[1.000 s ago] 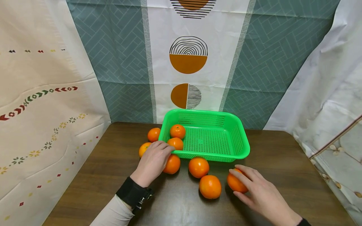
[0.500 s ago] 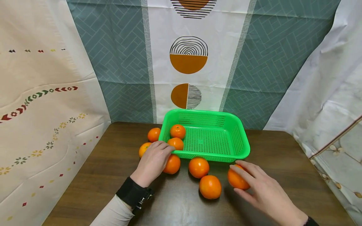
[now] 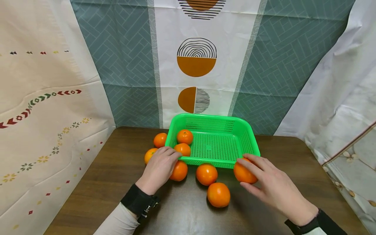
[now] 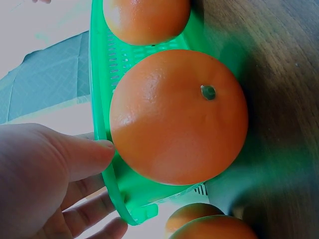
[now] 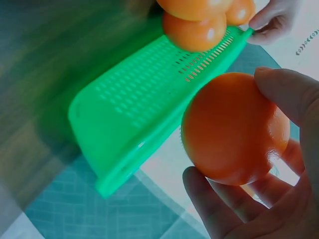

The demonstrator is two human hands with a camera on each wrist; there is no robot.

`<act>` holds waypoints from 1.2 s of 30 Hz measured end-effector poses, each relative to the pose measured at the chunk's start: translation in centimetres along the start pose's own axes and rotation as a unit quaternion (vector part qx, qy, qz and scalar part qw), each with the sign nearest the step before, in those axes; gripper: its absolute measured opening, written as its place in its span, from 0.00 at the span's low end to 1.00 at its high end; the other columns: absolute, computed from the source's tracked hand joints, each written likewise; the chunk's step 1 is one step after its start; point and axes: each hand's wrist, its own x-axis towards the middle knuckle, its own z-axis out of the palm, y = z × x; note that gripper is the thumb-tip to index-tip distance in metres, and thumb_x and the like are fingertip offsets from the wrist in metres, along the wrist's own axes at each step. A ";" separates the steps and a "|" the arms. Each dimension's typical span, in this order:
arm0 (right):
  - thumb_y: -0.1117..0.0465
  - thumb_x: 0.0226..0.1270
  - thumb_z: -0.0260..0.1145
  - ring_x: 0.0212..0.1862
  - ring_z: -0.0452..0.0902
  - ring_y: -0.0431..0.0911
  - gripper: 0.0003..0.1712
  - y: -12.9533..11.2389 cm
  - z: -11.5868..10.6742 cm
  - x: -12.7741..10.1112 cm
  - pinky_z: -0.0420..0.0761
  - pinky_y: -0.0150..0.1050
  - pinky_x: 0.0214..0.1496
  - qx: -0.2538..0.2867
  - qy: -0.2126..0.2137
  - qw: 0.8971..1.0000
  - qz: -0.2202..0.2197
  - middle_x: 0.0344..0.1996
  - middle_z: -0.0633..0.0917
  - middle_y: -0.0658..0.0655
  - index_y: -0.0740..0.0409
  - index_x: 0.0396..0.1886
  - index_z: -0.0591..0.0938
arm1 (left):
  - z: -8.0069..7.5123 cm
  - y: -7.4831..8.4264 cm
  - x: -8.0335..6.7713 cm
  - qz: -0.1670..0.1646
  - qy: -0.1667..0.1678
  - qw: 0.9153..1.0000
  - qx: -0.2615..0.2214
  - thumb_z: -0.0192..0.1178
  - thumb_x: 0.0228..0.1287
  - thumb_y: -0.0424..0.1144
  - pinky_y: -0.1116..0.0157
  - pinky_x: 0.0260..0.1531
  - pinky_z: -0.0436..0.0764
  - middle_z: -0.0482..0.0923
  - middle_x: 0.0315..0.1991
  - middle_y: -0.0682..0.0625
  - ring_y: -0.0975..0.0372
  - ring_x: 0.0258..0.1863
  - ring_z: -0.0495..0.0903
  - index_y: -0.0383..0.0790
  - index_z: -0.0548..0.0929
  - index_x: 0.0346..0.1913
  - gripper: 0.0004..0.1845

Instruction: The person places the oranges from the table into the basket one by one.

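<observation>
The left hand (image 3: 159, 167) rested with relaxed fingers on the near-left rim of the green basket (image 3: 249, 143), touching an orange (image 3: 179, 170) on the wooden table (image 3: 97, 182), while the right hand (image 3: 271, 186) gripped another orange (image 3: 243, 173), lifted just beside the basket's near-right corner.
</observation>
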 end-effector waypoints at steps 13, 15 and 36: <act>0.44 0.55 0.78 0.57 0.77 0.49 0.38 0.0 -0.2 2.9 0.85 0.45 0.46 0.011 -0.017 1.000 0.000 0.62 0.76 0.53 0.46 0.66 0.78 | -0.1 0.2 0.1 0.007 0.009 1.000 0.003 0.68 0.64 0.32 0.56 0.54 0.76 0.83 0.40 0.51 0.53 0.45 0.79 0.42 0.86 0.47 0.10; 0.44 0.56 0.78 0.57 0.77 0.49 0.38 0.0 -0.1 3.2 0.85 0.45 0.46 0.013 -0.018 1.000 0.000 0.62 0.76 0.53 0.45 0.66 0.78 | -0.1 0.2 0.1 0.007 0.008 1.000 0.003 0.68 0.64 0.32 0.56 0.55 0.76 0.83 0.40 0.51 0.53 0.46 0.79 0.42 0.86 0.47 0.10; 0.43 0.60 0.75 0.50 0.79 0.44 0.36 0.7 0.8 7.9 0.84 0.41 0.43 0.044 -0.049 0.997 0.028 0.61 0.76 0.50 0.47 0.67 0.77 | 0.1 0.0 -0.1 0.004 0.012 1.000 0.007 0.68 0.64 0.32 0.56 0.55 0.76 0.83 0.41 0.51 0.54 0.46 0.79 0.42 0.86 0.47 0.10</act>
